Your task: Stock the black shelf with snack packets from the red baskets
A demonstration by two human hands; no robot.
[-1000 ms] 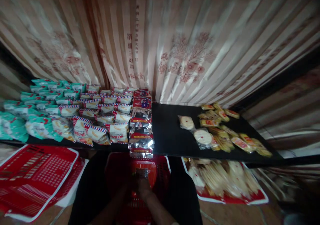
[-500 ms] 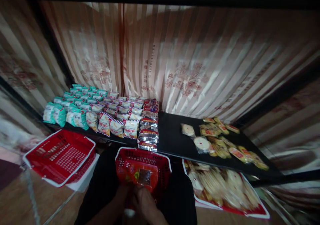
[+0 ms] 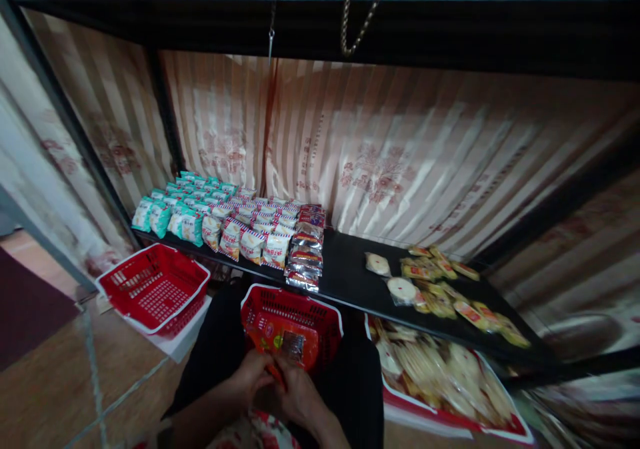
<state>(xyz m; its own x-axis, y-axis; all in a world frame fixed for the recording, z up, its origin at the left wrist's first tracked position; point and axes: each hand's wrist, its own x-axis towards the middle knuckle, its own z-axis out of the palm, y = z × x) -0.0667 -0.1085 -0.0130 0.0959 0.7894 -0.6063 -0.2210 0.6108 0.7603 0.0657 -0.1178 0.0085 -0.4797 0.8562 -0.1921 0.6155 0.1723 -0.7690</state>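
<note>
An orange-red snack packet (image 3: 270,334) with a dark see-through window lies in the red basket (image 3: 331,332) between my knees. My left hand (image 3: 251,374) is closed at the packet's near edge. Beside it, my right hand (image 3: 296,388) is closed on the same edge, the two hands almost touching. A strip of orange wrapper shows between them. The fingertips are partly hidden.
A black shelf (image 3: 345,262) bears teal snack bags (image 3: 186,224), white snack bags (image 3: 250,244), silver-red packets (image 3: 305,256) and flat yellow packets (image 3: 437,299). At left stands a red basket (image 3: 160,296); at right, a basket of packaged food (image 3: 440,376).
The view has shifted, showing more of the upper shelf frame and a hanging chain. My hands show more clearly, close together at the packet's near edge in both frames.
</note>
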